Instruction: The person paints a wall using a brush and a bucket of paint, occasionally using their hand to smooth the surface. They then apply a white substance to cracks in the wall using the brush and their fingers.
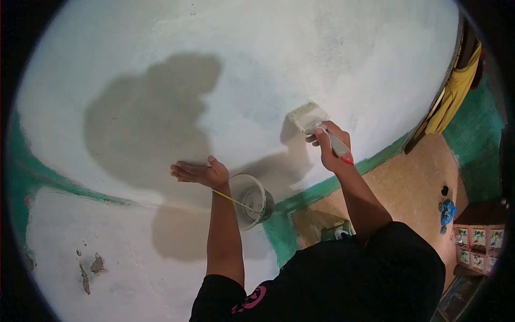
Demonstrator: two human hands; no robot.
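Observation:
A wide paintbrush (308, 117) with pale bristles and a whitish, red-tipped handle is in the grip of my right hand (333, 145). Its bristles are at the white-painted wall (257, 91). My left hand (199, 173) is open, palm up, with fingers stretched out toward the wall. The yellow handle of a paint bucket (266, 206) reaches to my left wrist, and the bucket hangs beside that forearm. Whitish paint shows inside the bucket, whose rim is smeared.
Green paint (332, 185) borders the white along the wall's lower edge. Chipped plaster patches (97, 263) mark the lower left wall. Yellow cloth (456, 96) hangs at the right. A tiled floor (407, 182), a blue plastic bag (447, 211) and a drawer cabinet (478, 236) lie right.

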